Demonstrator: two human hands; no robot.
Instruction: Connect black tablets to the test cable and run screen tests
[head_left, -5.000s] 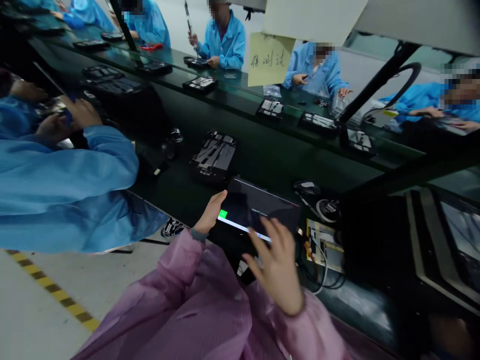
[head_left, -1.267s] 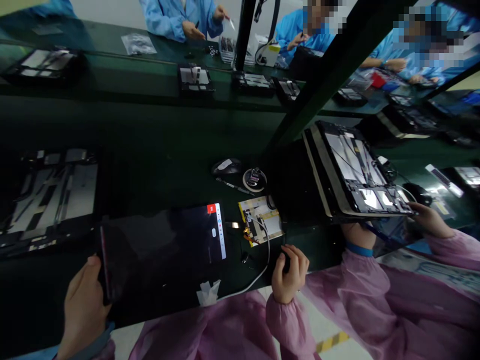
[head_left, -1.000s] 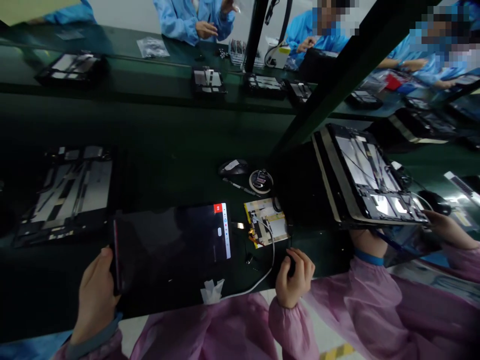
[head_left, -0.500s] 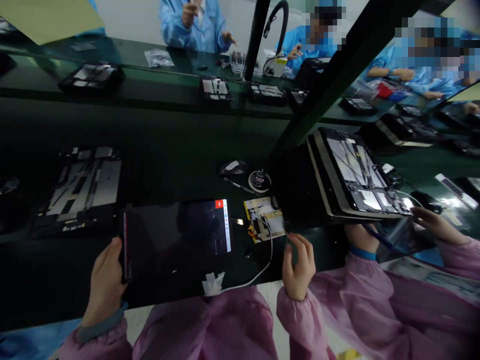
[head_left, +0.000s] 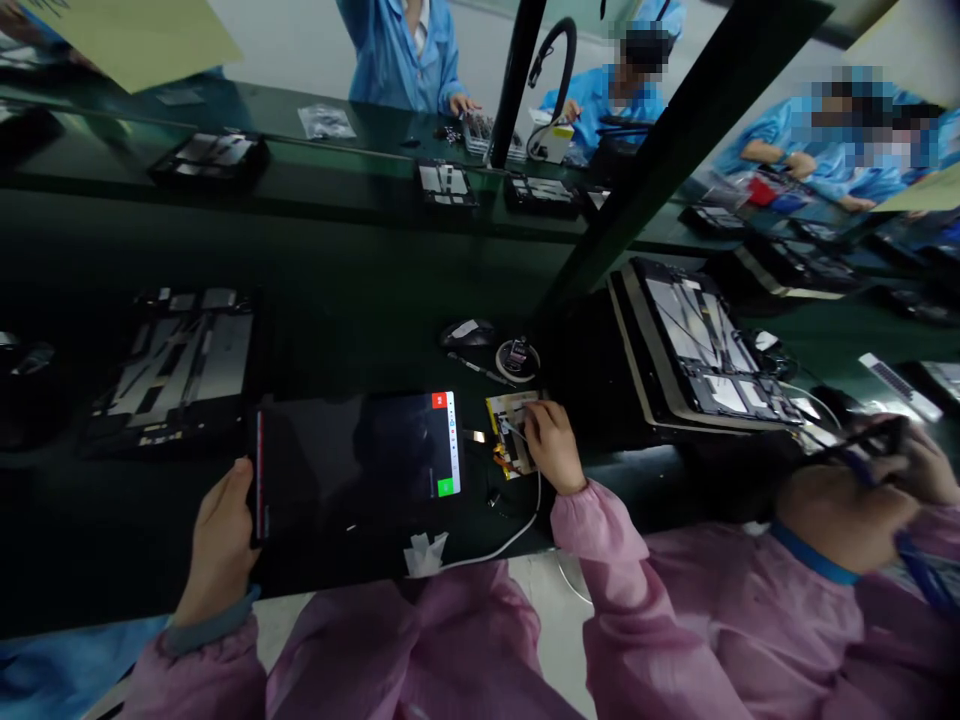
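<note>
A tablet screen is dark but lit, with a white strip and red and green squares at its right end. Around its left edge my left hand is closed, thumb on top. A short flat connector lies between the screen and a yellow-edged battery pack with wires and orange flex. My right hand rests over the pack's right part, its fingers curled together and pointing down; what they grip, if anything, is hidden. A white cable runs from the table's edge up under this hand.
Beyond the pack lie a mouse, a pen-like tool and a round coil. An opened tablet housing lies left; stacked housings stand right beneath a slanted post. A co-worker's hands hold a dark object nearby.
My right hand has moved up and left from beside the battery pack onto it. A green square now shows on the screen. The co-worker's hands at right have left the stack.
</note>
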